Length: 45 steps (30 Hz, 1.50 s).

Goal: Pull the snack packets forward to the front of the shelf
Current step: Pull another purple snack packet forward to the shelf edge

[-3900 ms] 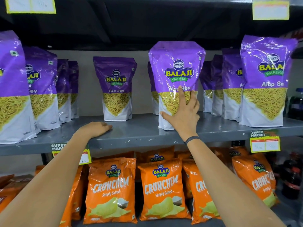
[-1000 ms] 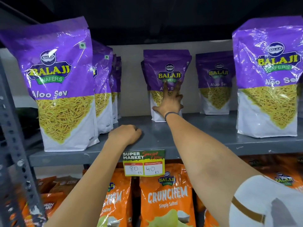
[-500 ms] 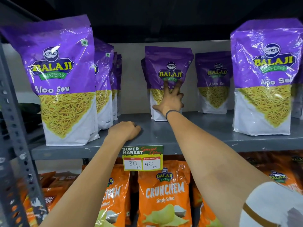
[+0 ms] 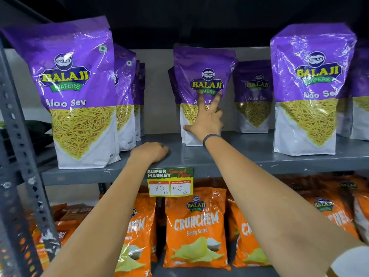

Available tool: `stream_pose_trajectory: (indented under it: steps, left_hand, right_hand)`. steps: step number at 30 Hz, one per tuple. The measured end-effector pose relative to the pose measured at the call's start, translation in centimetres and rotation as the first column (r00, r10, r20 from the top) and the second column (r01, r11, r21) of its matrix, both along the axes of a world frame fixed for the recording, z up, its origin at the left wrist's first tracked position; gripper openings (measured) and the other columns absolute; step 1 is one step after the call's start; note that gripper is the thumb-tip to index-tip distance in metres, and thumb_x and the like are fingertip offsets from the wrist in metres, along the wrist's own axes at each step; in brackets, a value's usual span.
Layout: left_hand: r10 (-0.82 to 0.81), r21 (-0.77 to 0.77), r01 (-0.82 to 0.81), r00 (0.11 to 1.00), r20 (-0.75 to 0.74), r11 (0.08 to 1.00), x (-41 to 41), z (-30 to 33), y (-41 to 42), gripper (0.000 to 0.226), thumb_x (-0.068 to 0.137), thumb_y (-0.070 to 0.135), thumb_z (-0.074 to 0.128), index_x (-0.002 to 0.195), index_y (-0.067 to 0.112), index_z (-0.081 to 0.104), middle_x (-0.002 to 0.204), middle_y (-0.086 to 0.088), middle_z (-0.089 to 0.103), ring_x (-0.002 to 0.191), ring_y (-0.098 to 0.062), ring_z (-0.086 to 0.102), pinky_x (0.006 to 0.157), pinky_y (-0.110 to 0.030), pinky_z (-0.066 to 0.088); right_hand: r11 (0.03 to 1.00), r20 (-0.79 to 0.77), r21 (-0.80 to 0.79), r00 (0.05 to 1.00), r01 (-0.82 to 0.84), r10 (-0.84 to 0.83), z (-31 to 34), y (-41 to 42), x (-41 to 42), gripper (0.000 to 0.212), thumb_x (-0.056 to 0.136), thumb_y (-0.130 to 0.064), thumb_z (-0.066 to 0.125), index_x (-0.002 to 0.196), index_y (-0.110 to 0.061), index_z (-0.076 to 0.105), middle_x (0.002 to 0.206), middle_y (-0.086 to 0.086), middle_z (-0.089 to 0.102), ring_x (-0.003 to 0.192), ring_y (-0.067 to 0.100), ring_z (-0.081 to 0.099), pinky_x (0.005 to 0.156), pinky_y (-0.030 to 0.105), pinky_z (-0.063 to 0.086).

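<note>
Shelf (image 4: 255,150) first: the middle packet (image 4: 205,76) has slid slightly forward but stands well short of the front edge, so I keep pulling. My right hand (image 4: 205,120) clasps its lower front, two fingers splayed; my left hand (image 4: 151,152) rests curled and empty on the shelf.

Grey shelf (image 4: 185,156) carries upright purple Aloo Sev packets (image 4: 79,96), left hand (image 4: 149,151).

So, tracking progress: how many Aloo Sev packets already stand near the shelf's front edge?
2: the left packet and the right packet. The middle packet, held by the right hand, sits further back; more behind may be hidden.
</note>
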<state>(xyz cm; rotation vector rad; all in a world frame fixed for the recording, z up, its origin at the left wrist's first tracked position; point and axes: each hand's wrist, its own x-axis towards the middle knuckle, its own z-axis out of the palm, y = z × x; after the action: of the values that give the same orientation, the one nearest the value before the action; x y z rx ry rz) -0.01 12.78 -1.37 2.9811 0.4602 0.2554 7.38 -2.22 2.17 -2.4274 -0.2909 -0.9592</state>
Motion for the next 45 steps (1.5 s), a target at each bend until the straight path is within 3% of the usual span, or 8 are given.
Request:
stream_pose_trajectory:
  steps: [20,31,36,45]
  left_hand:
    - [0.0,-0.014,0.0,1.0,-0.025,1.0,1.0,-0.1,0.4,0.057,0.095,0.043,0.023,0.139,0.015,0.044,0.148,-0.015,0.043,0.133,-0.033,0.043,0.111,-0.044,0.036]
    - [0.0,0.009,0.0,1.0,-0.003,1.0,1.4,-0.3,0.6,0.056,0.095,0.044,0.024,0.136,0.014,0.047,0.144,-0.018,0.047,0.129,-0.036,0.046,0.108,-0.045,0.039]
    - [-0.003,0.012,0.003,1.0,-0.001,1.0,1.5,-0.4,0.8,0.057,0.095,0.045,0.022,0.137,0.015,0.046,0.145,-0.017,0.047,0.13,-0.035,0.046,0.109,-0.046,0.038]
    - [-0.025,0.013,0.025,1.0,-0.004,1.0,1.7,-0.6,1.2,0.059,0.092,0.047,0.022,0.136,0.015,0.047,0.143,-0.017,0.049,0.126,-0.035,0.049,0.107,-0.048,0.04]
  right_hand:
    - [0.998,0.107,-0.047,0.994,0.035,-0.029,-0.6,-3.1,-7.0,0.118,0.065,-0.059,0.077,0.151,-0.035,0.001,0.158,0.02,-0.012,0.116,0.038,0.042,0.077,0.043,0.054]
    - [0.997,0.097,-0.074,0.995,0.017,-0.01,-0.5,-5.2,-10.8,0.117,0.066,-0.057,0.077,0.151,-0.036,-0.001,0.158,0.018,-0.014,0.118,0.037,0.039,0.069,0.036,0.041]
    - [0.997,0.098,-0.076,0.995,0.009,-0.001,-0.3,-6.0,-12.3,0.118,0.065,-0.058,0.078,0.151,-0.037,0.0,0.158,0.017,-0.014,0.119,0.038,0.038,0.077,0.04,0.048]
    - [0.997,0.14,-0.077,0.99,-0.003,0.014,-0.6,-6.6,-13.2,0.114,0.067,-0.061,0.074,0.151,-0.035,0.001,0.159,0.017,-0.013,0.119,0.038,0.039,0.076,0.042,0.05]
